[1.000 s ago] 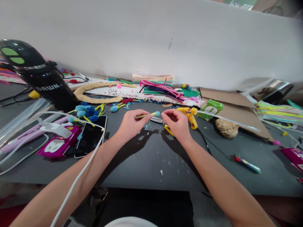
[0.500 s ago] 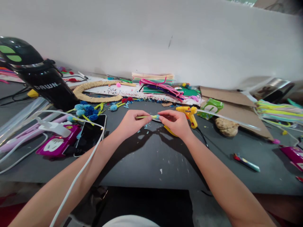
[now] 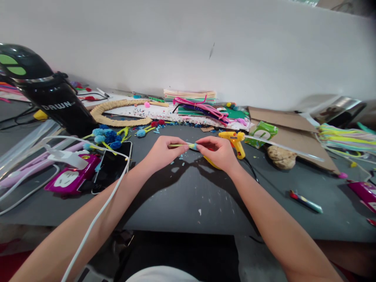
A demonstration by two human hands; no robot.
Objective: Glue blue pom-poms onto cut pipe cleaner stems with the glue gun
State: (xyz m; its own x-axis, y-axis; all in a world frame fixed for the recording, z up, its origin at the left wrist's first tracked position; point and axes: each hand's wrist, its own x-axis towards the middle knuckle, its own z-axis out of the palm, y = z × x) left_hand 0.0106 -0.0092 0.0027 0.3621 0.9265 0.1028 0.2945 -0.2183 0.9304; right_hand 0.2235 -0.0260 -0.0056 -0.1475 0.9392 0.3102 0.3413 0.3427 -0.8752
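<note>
My left hand pinches a yellow-green pipe cleaner stem between thumb and fingers, above the grey table. At the stem's right end, my right hand is closed on a small light blue pompom, partly hidden by the fingertips. Small light blue scraps lie under the hands. Just beyond my right hand stands a yellow glue gun, its cord running down behind the wrist.
On the left are a black bottle, blue pompom stems, a phone and a magenta box. A white cable crosses my left forearm. Rightward lie a green packet, cardboard and a lighter-like tube.
</note>
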